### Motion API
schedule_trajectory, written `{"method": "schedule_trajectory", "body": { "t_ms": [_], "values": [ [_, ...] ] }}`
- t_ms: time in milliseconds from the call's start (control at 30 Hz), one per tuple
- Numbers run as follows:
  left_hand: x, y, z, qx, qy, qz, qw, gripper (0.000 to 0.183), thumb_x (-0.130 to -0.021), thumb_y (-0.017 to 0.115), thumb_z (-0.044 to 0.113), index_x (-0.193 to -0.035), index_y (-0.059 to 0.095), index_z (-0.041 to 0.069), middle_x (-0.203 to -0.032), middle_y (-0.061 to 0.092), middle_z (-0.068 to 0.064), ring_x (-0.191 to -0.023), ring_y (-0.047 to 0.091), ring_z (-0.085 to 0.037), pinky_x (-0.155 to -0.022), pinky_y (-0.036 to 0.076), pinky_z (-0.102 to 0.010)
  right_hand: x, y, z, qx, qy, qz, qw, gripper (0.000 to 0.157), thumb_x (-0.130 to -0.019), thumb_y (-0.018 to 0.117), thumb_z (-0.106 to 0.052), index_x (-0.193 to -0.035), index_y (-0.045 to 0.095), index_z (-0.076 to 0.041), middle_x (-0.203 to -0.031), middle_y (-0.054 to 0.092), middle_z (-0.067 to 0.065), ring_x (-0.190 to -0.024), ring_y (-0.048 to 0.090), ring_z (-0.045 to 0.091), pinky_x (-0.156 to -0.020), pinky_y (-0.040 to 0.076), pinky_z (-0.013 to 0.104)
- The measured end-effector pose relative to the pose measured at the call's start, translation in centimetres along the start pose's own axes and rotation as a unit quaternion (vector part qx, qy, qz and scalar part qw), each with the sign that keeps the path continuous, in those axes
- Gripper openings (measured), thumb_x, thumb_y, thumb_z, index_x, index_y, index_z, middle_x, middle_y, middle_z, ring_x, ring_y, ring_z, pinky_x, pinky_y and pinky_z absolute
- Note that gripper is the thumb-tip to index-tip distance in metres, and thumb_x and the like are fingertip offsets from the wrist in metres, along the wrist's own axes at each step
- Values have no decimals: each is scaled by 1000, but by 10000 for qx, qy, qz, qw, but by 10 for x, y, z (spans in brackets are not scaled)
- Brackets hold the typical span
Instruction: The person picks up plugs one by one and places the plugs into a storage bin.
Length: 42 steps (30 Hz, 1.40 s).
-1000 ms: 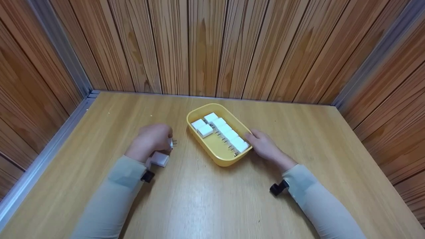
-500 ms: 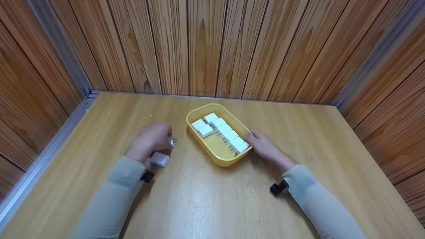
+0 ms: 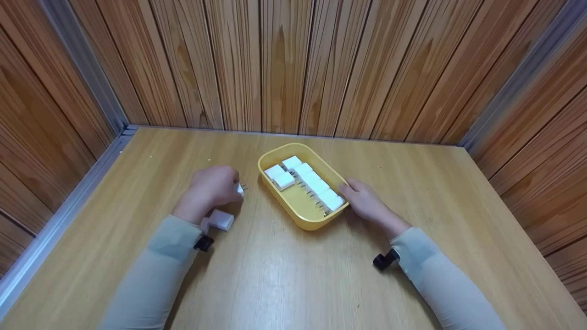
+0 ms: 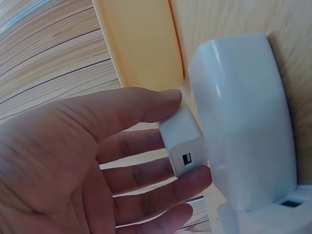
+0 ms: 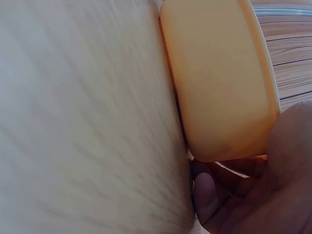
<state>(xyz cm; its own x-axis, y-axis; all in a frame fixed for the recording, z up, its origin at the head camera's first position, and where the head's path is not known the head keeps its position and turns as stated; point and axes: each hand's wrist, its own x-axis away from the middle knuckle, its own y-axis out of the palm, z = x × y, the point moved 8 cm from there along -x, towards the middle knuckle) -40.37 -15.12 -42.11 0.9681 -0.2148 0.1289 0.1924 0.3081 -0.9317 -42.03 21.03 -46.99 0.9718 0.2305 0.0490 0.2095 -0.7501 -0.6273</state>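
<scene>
One charger: left of tub, pinched by left hand, closed only to its width | right hand: grips tub's near right end, likely steadying it | chargers inside: lined up, probably saving room

Yellow tray and white chargers amid brown wood grain.
The tray is one plain yellow, the chargers plain white with black ports. The surface is light tan with fine grain. The walls are striped orange-brown, with darker streaks and near-black lines; their frame is silvery grey. The sleeves are pale grey, greener at the cuffs, and the wrist cameras black.
</scene>
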Motion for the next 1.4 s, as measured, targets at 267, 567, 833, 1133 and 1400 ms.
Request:
{"method": "schedule_trajectory", "body": {
  "t_ms": [267, 567, 833, 1133, 1400],
  "values": [
    [-2, -5, 4, -89, 106, 245, 9996, 20, -96, 80, 25, -109, 82, 10, -90, 71, -5, -82, 63, -29, -77, 47, -45, 0, -1, 2, -25, 13, -15, 10000, 49, -118, 47, -39, -145, 65, -2, -121, 67, 13, -112, 58, 29, -103, 44, 45],
    [-3, -11, 9, -319, 200, 622, 9974, 23, -95, 77, 30, -107, 81, 11, -81, 64, -4, -77, 57, -27, -68, 42, -44, 1, -1, -2, -94, -155, 92, 9998, 41, -117, 49, -32, -133, 70, -1, -110, 69, 11, -104, 59, 27, -94, 45, 39],
    [-2, -18, 20, -226, 249, 916, 9952, 34, -100, 77, 37, -122, 80, 12, -95, 72, -4, -83, 62, -28, -72, 48, -45, 0, 0, 0, -48, -113, 11, 9999, 43, -117, 47, -34, -135, 68, -1, -110, 66, 11, -102, 59, 26, -91, 45, 39],
    [-1, -25, 31, -308, 418, 1208, 9913, 38, -101, 78, 42, -124, 79, 12, -97, 73, -4, -83, 65, -28, -72, 53, -47, 0, -1, -2, -148, -152, -35, 9998, 41, -117, 48, -34, -131, 69, -2, -103, 63, 9, -97, 57, 25, -86, 44, 38],
    [0, -28, 41, -328, 736, 1642, 9831, 37, -99, 78, 43, -118, 80, 10, -98, 72, -6, -80, 64, -27, -68, 52, -46, 0, -2, -1, 39, -205, 65, 9998, 39, -117, 49, -34, -128, 69, -3, -102, 64, 9, -96, 58, 26, -85, 45, 38]
  ]
}}
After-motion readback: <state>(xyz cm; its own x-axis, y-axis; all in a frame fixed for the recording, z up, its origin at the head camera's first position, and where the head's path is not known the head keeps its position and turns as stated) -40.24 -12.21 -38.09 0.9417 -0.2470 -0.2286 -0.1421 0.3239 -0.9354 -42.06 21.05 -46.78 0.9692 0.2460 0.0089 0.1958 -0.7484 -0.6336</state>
